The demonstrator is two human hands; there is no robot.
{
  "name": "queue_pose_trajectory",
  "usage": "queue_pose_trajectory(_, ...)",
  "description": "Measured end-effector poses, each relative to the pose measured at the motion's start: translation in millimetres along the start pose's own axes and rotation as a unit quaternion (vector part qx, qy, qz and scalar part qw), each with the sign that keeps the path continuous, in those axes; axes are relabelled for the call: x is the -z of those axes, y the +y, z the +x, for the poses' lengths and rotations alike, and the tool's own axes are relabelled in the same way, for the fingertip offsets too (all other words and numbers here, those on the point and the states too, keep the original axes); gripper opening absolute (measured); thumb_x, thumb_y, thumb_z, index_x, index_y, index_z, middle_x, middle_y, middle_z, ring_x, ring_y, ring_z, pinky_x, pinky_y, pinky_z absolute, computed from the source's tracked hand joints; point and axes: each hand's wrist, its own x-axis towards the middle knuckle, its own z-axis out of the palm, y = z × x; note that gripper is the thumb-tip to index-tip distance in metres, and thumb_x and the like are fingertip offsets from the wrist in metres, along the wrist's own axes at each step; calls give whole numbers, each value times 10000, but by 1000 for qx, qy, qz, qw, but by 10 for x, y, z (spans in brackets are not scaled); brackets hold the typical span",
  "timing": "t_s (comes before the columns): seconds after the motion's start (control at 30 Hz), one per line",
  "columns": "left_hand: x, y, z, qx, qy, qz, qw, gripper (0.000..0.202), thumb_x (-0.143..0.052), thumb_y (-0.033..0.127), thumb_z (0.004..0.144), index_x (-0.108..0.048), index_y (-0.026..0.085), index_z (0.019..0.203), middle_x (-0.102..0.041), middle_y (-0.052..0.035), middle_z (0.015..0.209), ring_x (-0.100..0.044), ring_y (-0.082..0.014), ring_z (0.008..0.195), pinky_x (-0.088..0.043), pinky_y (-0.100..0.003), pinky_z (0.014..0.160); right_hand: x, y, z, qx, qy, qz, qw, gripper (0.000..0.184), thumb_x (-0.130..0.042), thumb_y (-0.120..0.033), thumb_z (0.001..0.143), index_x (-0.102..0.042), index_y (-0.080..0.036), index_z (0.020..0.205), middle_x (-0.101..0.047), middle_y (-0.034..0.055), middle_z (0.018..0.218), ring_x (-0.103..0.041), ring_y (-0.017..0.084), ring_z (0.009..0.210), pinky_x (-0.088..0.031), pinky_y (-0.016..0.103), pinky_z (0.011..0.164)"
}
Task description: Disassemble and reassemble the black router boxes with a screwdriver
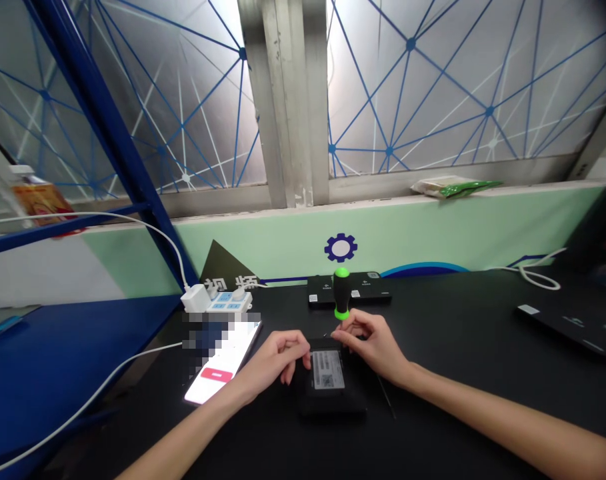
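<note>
Screwdriver (341,291), blk handle w/ green top + green collar, stands abt upright over the far edge of a blk device (329,400) on the blk table (453,327). R hand (375,339): thumb + fingertips pinching the shaft just below the collar, palm side twd the device; other fingers curled in. Tip of the shaft is hidden behind the fingers, so can't tell exactly where it meets the device. Device lies flat btwn the two hands, its wht printed label (328,370) facing up; R hand is at its far right corner, most of the body nearer the person than that hand. L hand (284,353) is at the device's left side, nr the far end, fingers half bent; can't tell if they grip the edge or just rest by it. Thin dark rod (387,398) lies on the table just right of the device, below R wrist. Phone (227,360), screen lit, is left of L hand, partly behind the L forearm. Pwr strip (231,302) w/ wht charger (196,298) sits beyond the phone. Blk boxes (370,288) lie behind the screwdriver, nr the wall
</note>
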Motion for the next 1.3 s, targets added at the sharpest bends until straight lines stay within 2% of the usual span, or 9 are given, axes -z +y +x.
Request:
queue_pose_trajectory(0.27,0,13,-8,-9,-1,-1,1000,353,-561,476,924,-571,167,754,-645,0,762,-446,-68,460,-310,-210,481,12,-14,-6,8,-11,-2,1000,270,-734,-405,845,-623,-185,735,-697,33,737,-559,125,532,-455,244,504)
queue_pose_trajectory(0.47,23,-16,-7,-8,-12,-1,1000,335,-554,460,935,-579,163,782,-660,-9,796,-467,-70,469,-332,-206,489,64,-14,-6,70,-25,-68,995,221,-681,-337,899,-652,-179,746,-684,28,688,-595,141,561,-471,249,550)
queue_pose_trajectory(0.63,26,-23,-12,-11,-11,6,1000,311,-540,423,947,-583,158,791,-665,-11,815,-468,-65,470,-338,-203,491,87,-39,-19,103,-36,-105,988,184,-630,-290,935,-683,-177,800,-709,34,722,-620,141,564,-489,249,579)
queue_pose_trajectory(0.77,18,-28,-8,-10,-6,9,1000,313,-549,431,938,-586,159,788,-666,-10,807,-463,-66,468,-332,-198,479,79,-30,-41,106,-54,-119,986,182,-564,-281,975,-701,-188,898,-745,50,828,-646,150,608,-502,248,585)
queue_pose_trajectory(0.93,8,-26,-9,-10,-2,11,1000,316,-555,439,934,-589,158,793,-663,-6,793,-458,-65,464,-332,-194,472,85,-5,-58,111,-74,-126,983,206,-496,-269,1009,-686,-191,1015,-741,48,833,-640,155,644,-521,261,638)
queue_pose_trajectory(1.3,-2,-17,-16,-4,6,7,1000,307,-545,426,939,-578,164,784,-657,-2,820,-478,-67,467,-341,-195,472,76,-14,-35,112,-64,-138,982,213,-452,-268,1027,-643,-189,977,-676,32,813,-609,145,661,-489,256,640)
